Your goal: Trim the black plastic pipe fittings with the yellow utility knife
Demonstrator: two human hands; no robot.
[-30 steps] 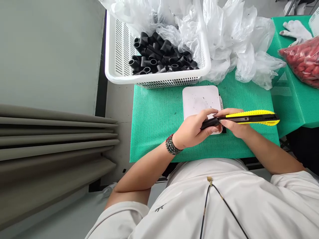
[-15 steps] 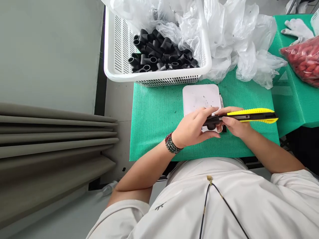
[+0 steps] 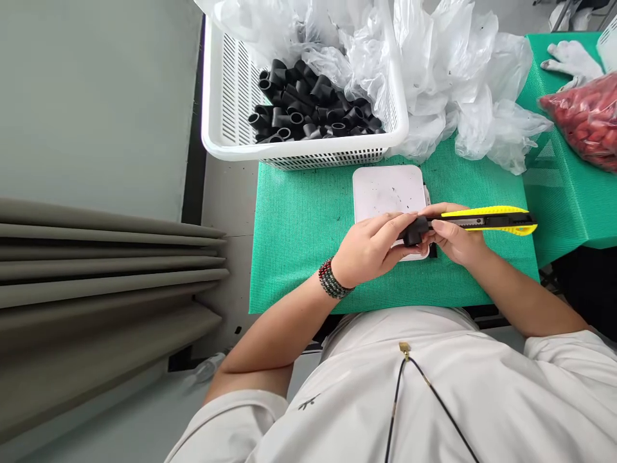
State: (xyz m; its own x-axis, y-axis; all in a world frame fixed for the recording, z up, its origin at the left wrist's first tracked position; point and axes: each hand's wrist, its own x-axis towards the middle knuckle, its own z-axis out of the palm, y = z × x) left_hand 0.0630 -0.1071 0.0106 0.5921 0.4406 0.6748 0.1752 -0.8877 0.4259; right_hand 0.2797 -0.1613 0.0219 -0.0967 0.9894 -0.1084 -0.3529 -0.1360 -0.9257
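Note:
Between the fingers of my left hand (image 3: 369, 251) is a black tee-shaped pipe fitting (image 3: 413, 233), partly covered by those fingers. My right hand (image 3: 456, 239) is closed on a yellow and black utility knife (image 3: 491, 220), its handle pointing to the right. The knife's front end meets the right end of the fitting; the blade tip is hard to make out. Both hands are close together over a white flat-topped box (image 3: 388, 186), which has small black shavings on it.
A white plastic basket (image 3: 308, 152) of similar black fittings stands behind the box on the green mesh-covered table (image 3: 303, 244). Crumpled clear plastic bags (image 3: 448, 83) lie to its right. Farther right are a bag of red parts (image 3: 585, 122) and a white glove (image 3: 573, 59).
The black fitting has turned in my left hand, so its side branch shows differently. My left fingers have shifted around it. The knife stays in nearly the same place in my right hand.

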